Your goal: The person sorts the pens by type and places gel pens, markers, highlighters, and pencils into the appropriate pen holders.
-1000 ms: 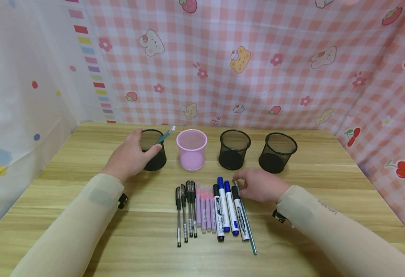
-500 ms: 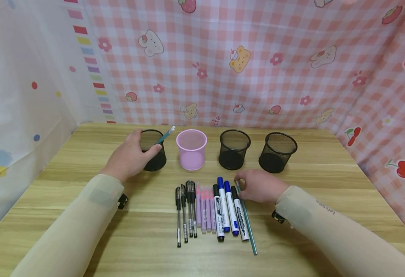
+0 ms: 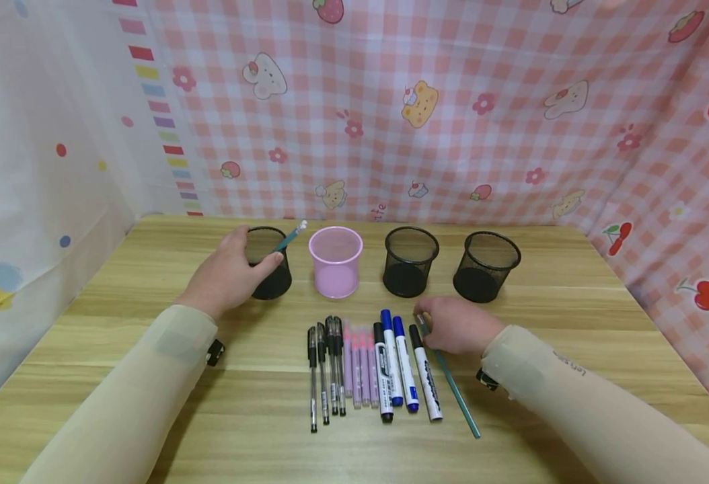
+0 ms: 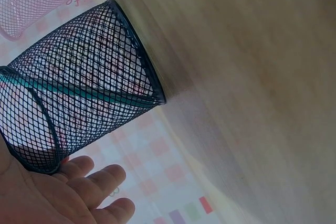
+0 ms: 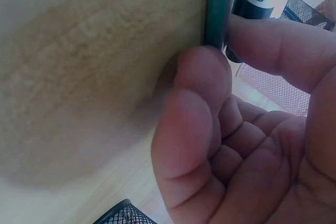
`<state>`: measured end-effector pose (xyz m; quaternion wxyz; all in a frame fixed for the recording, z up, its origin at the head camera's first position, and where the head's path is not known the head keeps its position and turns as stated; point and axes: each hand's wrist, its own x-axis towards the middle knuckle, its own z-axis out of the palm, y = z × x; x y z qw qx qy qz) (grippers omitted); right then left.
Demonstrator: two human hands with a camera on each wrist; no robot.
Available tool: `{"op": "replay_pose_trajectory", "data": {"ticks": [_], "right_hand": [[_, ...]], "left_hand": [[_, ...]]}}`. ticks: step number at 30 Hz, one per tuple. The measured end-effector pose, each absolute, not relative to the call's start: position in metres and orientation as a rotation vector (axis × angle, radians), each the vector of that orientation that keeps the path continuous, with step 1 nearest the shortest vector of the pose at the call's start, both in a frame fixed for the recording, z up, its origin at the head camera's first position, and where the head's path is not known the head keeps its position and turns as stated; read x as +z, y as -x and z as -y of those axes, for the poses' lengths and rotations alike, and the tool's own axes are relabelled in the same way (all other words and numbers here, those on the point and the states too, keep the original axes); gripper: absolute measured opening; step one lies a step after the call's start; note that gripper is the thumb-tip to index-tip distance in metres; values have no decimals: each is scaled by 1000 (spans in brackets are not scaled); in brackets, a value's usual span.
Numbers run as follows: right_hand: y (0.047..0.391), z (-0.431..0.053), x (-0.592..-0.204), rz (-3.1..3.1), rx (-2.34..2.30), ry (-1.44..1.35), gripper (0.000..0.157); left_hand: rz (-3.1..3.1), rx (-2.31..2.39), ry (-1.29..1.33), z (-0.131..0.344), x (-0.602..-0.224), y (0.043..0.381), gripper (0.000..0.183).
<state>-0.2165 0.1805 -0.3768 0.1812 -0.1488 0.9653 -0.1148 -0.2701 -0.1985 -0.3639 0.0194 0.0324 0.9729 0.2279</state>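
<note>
My left hand (image 3: 224, 272) holds the leftmost black mesh pen cup (image 3: 274, 282), thumb at the near side and fingers round the far side. Inside that cup leans a teal pencil (image 3: 290, 237), its whitish end above the rim; the left wrist view shows its shaft (image 4: 94, 94) through the mesh. At the right of the pen row, my right hand (image 3: 460, 326) pinches a second teal pencil (image 3: 459, 393) near its far end, between thumb and fingertips. This pencil slants across the wood, its near end pointing right. Beside it lies a black-capped white marker (image 3: 427, 376).
A pink mesh cup (image 3: 336, 279) and two more black mesh cups, one in the middle (image 3: 405, 279) and one at right (image 3: 478, 282), line the back of the table (image 3: 239, 430). Black gel pens (image 3: 323, 376), pink-purple pens (image 3: 360, 370) and several markers (image 3: 393, 363) lie side by side.
The second pencil's near end has swung right, away from the markers, with my right hand shifting slightly right. The rightmost marker has moved a little right too. My left hand stays put.
</note>
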Motion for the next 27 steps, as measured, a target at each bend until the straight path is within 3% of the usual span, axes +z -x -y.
{"op": "replay_pose_trajectory", "data": {"ticks": [27], "right_hand": [[215,-174,-376,-2689,-425,330,50]], "left_hand": [[-3046,709,-117,199,-365,271,107]]}}
